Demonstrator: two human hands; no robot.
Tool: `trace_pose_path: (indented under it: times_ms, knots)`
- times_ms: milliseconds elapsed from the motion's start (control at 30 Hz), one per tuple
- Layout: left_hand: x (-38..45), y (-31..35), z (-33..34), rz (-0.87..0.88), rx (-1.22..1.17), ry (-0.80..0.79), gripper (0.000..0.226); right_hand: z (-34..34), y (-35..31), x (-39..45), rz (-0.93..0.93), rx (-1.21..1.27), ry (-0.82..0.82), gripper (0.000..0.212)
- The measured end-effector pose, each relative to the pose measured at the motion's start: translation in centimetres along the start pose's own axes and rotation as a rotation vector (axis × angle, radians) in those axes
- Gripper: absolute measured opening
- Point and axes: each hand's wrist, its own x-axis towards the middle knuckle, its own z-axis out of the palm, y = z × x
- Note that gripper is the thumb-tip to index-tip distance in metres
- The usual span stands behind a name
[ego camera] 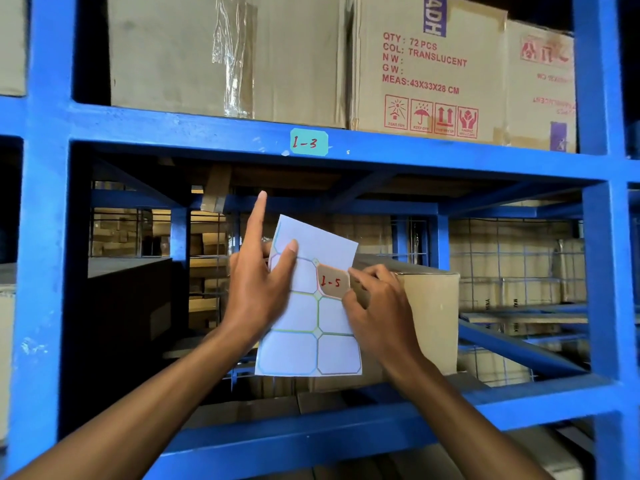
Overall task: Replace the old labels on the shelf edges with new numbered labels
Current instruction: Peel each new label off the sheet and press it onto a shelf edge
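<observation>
Warehouse rack: my left hand (258, 289) pinches label sheet (310, 306); right hand (375, 296) fingers (356, 275) closed on half-peeled 1-5 label (332, 282). Old 1-3 label (308, 143) at 12 o'clock. Risk: fast peel tears, curls sticker.

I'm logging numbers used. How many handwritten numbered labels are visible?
2: label 1-3 stuck on the blue shelf beam; label 1-5 on the sticker sheet, at the right hand.
</observation>
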Motion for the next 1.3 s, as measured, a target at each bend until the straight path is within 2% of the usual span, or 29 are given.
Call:
trace_pose_path:
  times_ms: [133,333,433,533,633,667,800,867,967,1167,1233,1300]
  knots:
    - [0.0,0.0,-0.4,-0.005,0.012,0.018,0.072,-0.2,-0.4,-0.5,0.013,0.083,0.074,0.040]
    - [0.2,-0.2,-1.4,-0.123,0.003,0.009,0.069,-0.2,-1.3,-1.2,-0.123,-0.123,0.168,0.065]
    - [0.1,-0.4,-1.7,-0.131,0.031,0.016,0.069,-0.2,-1.9,-1.1,-0.140,-0.140,0.210,0.073]
    - [0.1,-0.8,-1.8,-0.107,0.073,0.013,0.071,0.2,-2.4,-1.5,-0.174,-0.112,0.224,0.076]
    - [0.2,-1.3,-2.3,-0.115,0.082,-0.003,0.072,0.2,-2.7,-1.3,-0.091,0.105,0.170,0.081]
    - [0.2,-1.4,-2.5,-0.126,0.075,-0.012,0.072,0.2,-2.7,-1.2,-0.092,0.140,0.158,0.076]
    - [0.0,-1.5,-3.0,-0.081,0.080,-0.005,0.072,0.6,-3.3,-1.3,-0.286,-0.034,0.160,0.029]
    - [-0.1,-1.5,-3.0,-0.074,0.070,-0.007,0.072,1.0,-3.7,-1.4,-0.328,-0.093,0.130,0.018]
    - [-0.1,-1.1,-3.2,-0.068,0.054,-0.008,0.072,1.3,-4.0,-1.2,-0.344,-0.165,0.103,0.010]
    - [-0.1,-1.3,-3.9,-0.014,0.046,-0.031,0.071,1.8,-4.5,-0.7,-0.388,-0.250,0.056,0.010]
    - [-0.2,-1.8,-4.2,0.054,0.110,-0.051,0.069,1.8,-4.5,-0.6,-0.319,-0.144,0.018,0.007]
    - [-0.4,-2.4,-4.8,0.113,0.226,-0.117,0.066,1.7,-4.3,-0.5,-0.145,0.142,-0.016,0.004]
